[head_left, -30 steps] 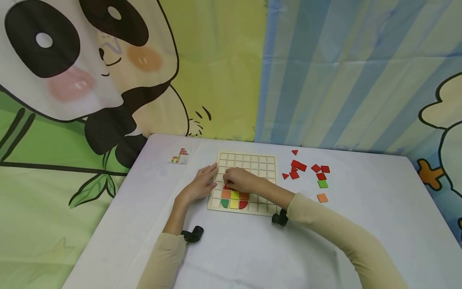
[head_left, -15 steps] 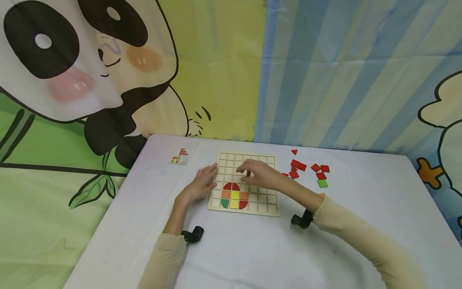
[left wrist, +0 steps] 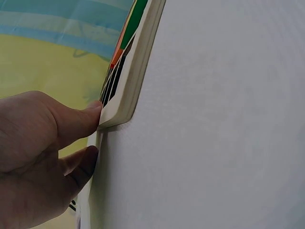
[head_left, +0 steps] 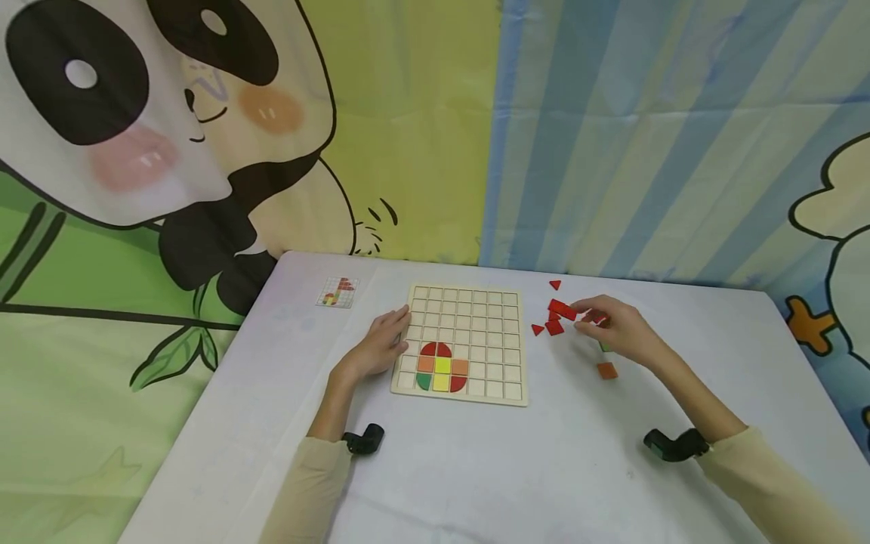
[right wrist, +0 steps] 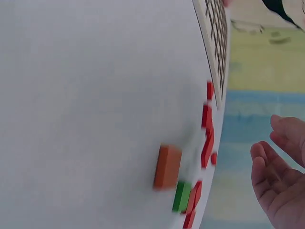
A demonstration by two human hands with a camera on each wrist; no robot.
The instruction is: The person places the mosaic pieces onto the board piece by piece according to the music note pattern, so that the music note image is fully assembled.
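A wooden grid board [head_left: 494, 340] lies flat on the table. Fitted in its lower left cells are two red quarter-rounds [head_left: 436, 350] side by side, with yellow tiles [head_left: 442, 366], orange tiles, a green quarter-round [head_left: 424, 382] and another red one beneath. My left hand [head_left: 377, 347] rests against the board's left edge, fingers straight; in the left wrist view its thumb touches the rim. Over the loose pieces to the right hovers my right hand [head_left: 625, 329], thumb and fingers apart beside a red tile [head_left: 562, 309]. No piece shows between those fingers in the right wrist view.
Several red squares and triangles [head_left: 538, 330] lie right of the board. An orange square [head_left: 607, 370] and a partly hidden green square [head_left: 605, 347] are near the right hand. A small pattern card [head_left: 337, 292] lies back left. A printed curtain hangs behind the table.
My right hand has lifted off the board and moved right to the loose red pieces. The red quarter-rounds it covered are now in view. The left hand stays put.
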